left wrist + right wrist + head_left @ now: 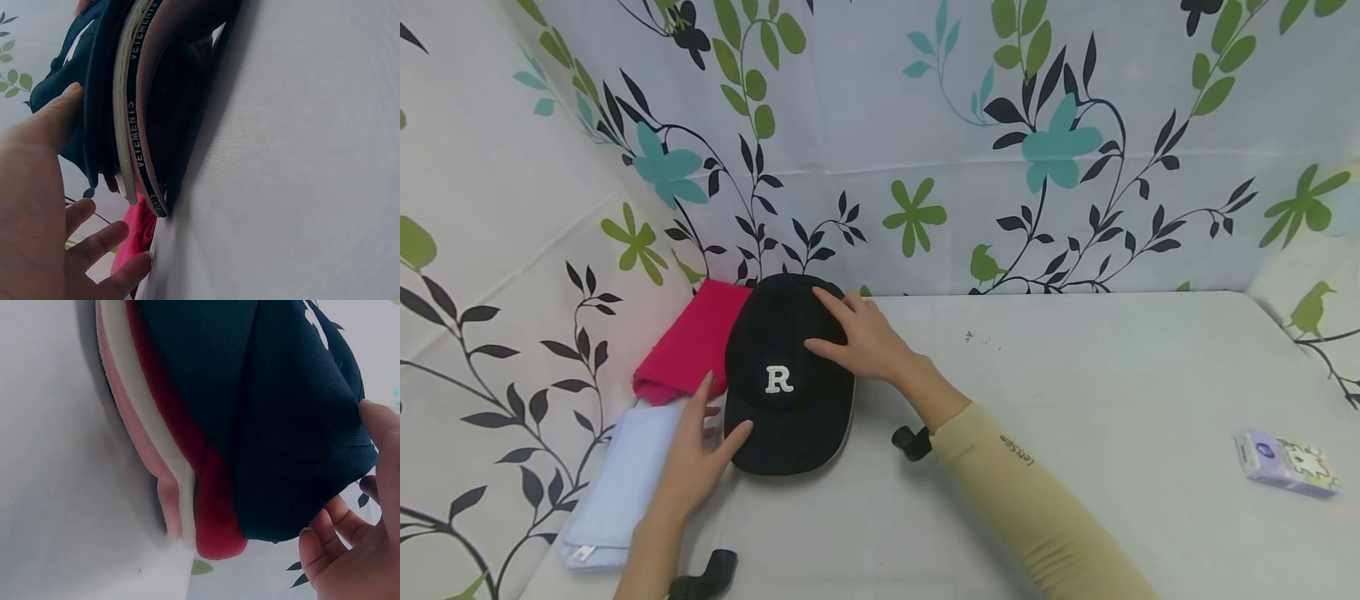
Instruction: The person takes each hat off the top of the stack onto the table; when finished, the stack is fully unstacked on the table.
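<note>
A black cap [778,379] with a white letter R lies on the white table [1075,400], near the back left. The wrist views show it topping a stack of caps, with a cream brim [123,112] and a red brim [215,512] under it. My left hand [700,450] is at the brim's left edge, fingers straight, thumb touching the brim. My right hand [857,333] rests flat on the crown with its fingers spread. In the right wrist view, my right hand's fingertips [325,550] lie along the crown's [281,425] edge.
A folded pink cloth [688,346] lies just left of the cap, with a folded pale blue cloth [625,483] in front of it. A small tissue pack [1285,462] sits at the table's far right. Flowered curtains close off the back and the sides.
</note>
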Action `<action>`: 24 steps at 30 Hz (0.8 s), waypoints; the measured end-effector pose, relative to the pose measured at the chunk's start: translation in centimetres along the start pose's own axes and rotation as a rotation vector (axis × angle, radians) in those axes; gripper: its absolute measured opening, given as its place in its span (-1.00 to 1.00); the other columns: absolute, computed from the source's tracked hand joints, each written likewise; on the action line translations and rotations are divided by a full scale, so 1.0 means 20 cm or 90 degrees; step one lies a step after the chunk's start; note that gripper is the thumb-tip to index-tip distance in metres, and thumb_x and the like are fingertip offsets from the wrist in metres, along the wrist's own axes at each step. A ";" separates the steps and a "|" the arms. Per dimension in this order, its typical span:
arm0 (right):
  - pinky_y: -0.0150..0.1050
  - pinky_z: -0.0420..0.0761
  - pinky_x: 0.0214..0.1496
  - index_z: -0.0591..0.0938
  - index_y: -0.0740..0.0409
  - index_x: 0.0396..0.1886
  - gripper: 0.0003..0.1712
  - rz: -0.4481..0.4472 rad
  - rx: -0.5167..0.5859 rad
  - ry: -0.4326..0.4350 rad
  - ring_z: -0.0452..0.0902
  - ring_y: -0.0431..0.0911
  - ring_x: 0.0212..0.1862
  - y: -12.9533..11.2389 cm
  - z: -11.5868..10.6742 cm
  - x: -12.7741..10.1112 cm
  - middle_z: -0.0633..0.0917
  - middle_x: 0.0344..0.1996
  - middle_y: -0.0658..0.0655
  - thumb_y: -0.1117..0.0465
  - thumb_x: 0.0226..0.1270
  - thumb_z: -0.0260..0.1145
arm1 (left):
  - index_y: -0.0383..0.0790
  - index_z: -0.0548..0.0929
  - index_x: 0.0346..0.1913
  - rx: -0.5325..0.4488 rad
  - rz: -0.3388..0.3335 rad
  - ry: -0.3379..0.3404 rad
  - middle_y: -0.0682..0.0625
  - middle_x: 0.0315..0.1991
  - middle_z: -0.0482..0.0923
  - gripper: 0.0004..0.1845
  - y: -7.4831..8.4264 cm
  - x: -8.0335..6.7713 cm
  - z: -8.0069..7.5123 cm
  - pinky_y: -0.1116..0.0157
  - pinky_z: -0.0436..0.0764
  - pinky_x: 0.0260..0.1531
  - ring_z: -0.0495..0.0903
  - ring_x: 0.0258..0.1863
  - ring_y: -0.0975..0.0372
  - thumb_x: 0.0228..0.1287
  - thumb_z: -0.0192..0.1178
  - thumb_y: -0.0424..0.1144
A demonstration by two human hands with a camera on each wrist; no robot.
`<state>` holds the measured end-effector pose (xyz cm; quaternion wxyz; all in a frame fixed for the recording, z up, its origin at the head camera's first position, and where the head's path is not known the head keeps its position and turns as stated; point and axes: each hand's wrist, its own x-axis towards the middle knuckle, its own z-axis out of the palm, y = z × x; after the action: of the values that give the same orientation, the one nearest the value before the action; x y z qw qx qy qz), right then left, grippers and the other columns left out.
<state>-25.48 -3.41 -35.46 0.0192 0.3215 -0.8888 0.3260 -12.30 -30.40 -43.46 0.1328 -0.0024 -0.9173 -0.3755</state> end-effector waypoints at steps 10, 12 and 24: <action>-0.11 0.48 0.07 0.25 -0.01 0.58 -0.16 0.006 -0.009 0.015 0.34 0.03 0.06 0.00 0.01 0.01 0.47 0.02 0.20 -0.14 0.42 0.31 | -0.12 0.06 0.62 -0.031 -0.020 0.009 -0.20 0.42 0.31 -0.07 -0.01 -0.01 0.00 0.56 0.46 -0.06 0.53 0.07 0.00 0.34 0.33 -0.03; -0.11 0.46 0.04 0.27 -0.01 0.57 -0.17 0.007 -0.018 0.019 0.33 0.03 0.03 0.00 0.02 0.00 0.47 -0.01 0.20 -0.15 0.43 0.30 | -0.13 0.07 0.61 -0.039 -0.026 0.008 -0.21 0.39 0.33 -0.08 -0.01 -0.01 0.00 0.62 0.44 -0.10 0.55 0.05 -0.01 0.35 0.33 -0.04; -0.27 0.47 -0.15 0.31 0.04 0.55 -0.23 -0.036 -0.014 0.045 0.40 -0.08 -0.15 -0.01 0.04 0.00 0.50 -0.20 0.08 -0.02 0.44 0.33 | -0.05 0.25 0.56 -0.076 -0.066 0.009 -0.15 0.26 0.42 -0.21 -0.01 -0.02 0.02 0.58 0.48 -0.13 0.54 -0.02 0.05 0.34 0.34 -0.06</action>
<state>-25.22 -4.02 -35.88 0.0632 0.3342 -0.8817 0.3269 -12.06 -30.27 -43.94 0.1196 0.0400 -0.8913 -0.4356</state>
